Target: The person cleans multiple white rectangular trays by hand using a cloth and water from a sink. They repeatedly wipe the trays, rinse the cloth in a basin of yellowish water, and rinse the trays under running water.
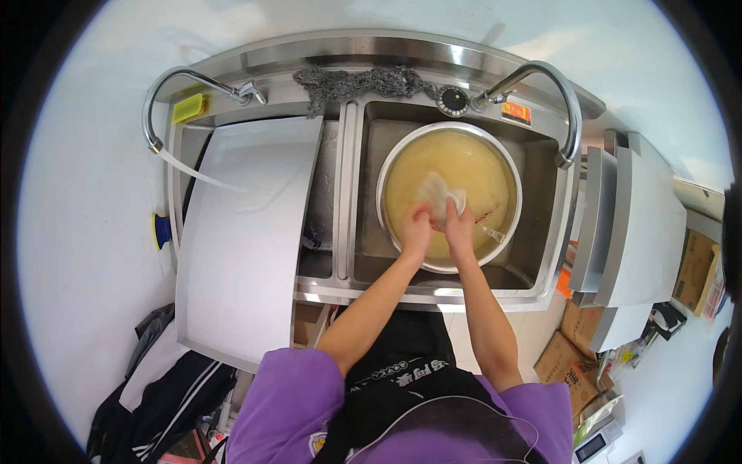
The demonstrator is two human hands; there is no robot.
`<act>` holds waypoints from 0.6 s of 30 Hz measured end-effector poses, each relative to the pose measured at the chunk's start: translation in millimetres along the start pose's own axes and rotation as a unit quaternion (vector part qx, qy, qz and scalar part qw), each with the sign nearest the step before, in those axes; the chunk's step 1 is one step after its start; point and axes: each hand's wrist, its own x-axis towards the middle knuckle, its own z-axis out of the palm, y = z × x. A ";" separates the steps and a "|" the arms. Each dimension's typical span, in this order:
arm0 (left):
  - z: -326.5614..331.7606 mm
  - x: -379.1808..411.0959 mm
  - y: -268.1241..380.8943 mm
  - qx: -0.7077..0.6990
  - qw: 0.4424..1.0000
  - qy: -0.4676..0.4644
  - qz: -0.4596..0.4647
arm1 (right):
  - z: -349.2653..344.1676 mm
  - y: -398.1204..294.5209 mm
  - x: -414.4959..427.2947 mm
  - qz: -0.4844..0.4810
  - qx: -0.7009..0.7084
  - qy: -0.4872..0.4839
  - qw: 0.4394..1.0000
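Observation:
A round metal basin [382, 232] of cloudy yellowish liquid [449, 153] stands in the right sink bowl [536, 214]. Over the liquid, my right hand [459, 225] grips a whitish wet cloth [437, 188], thumb on top. My left hand [416, 227] holds the cloth from the other side; its fingers are blurred and partly hidden. Near the basin's right rim lie a clear plastic-looking piece [494, 234] and a thin brown streak.
Water runs from the left tap [155, 145] onto a large metal tray [243, 261] laid over the left sink bowl. The right tap [571, 133] arches beside the basin. A grey mesh cloth [365, 84] lies along the back ledge. More metal trays [643, 226] and cardboard boxes [559, 359] stand right.

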 end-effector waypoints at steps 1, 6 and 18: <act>-0.6 6.2 -6.9 -0.054 0.993 0.098 -0.049 | 4.2 -11.6 -9.3 0.019 -0.068 -0.021 0.997; -18.3 38.8 -16.4 -0.399 0.841 -0.201 -0.304 | 14.8 -16.7 -59.9 -0.142 -0.247 -0.086 0.955; -20.3 58.3 -34.3 -0.273 0.910 -0.083 -0.301 | 46.3 28.0 -13.8 -0.172 -0.427 0.031 0.887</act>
